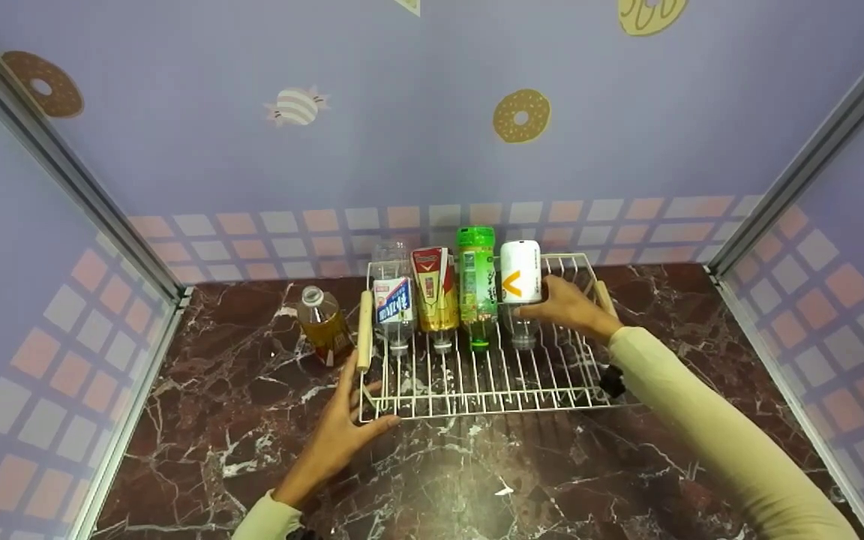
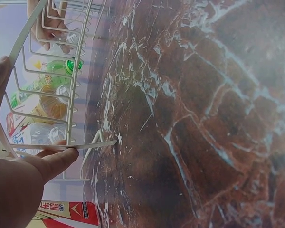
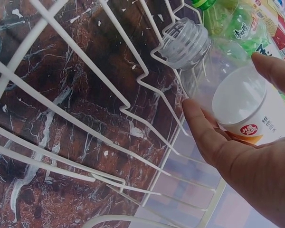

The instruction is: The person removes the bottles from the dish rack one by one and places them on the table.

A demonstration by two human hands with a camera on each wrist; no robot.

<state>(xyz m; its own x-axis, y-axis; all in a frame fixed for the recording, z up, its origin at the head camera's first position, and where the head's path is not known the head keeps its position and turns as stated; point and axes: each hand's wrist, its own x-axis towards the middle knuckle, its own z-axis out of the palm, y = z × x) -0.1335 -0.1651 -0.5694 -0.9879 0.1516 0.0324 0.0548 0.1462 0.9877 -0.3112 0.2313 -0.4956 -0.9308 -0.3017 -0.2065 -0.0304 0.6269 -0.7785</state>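
Observation:
A white wire dish rack (image 1: 477,397) with wooden handles stands on the dark marbled surface. My left hand (image 1: 346,420) grips its front left corner, and thumb and fingers lie around the wire in the left wrist view. A clear plastic bottle with a white label (image 1: 520,271) leans neck-down at the row's right end. My right hand (image 1: 571,306) holds this bottle, thumb on one side and fingers on the other; its bare neck (image 3: 185,45) points at the wires. Beside it in the rack lean a green bottle (image 1: 478,285), a red-and-yellow-labelled bottle (image 1: 436,289) and a blue-and-white-labelled bottle (image 1: 393,300).
Left of the rack, outside it, an upright bottle (image 1: 325,328) with a yellow and red label stands near the left wooden handle (image 1: 365,330). Behind the rack rises a lilac wall (image 1: 402,150) with tile and sweets patterns. Side panels close in both sides.

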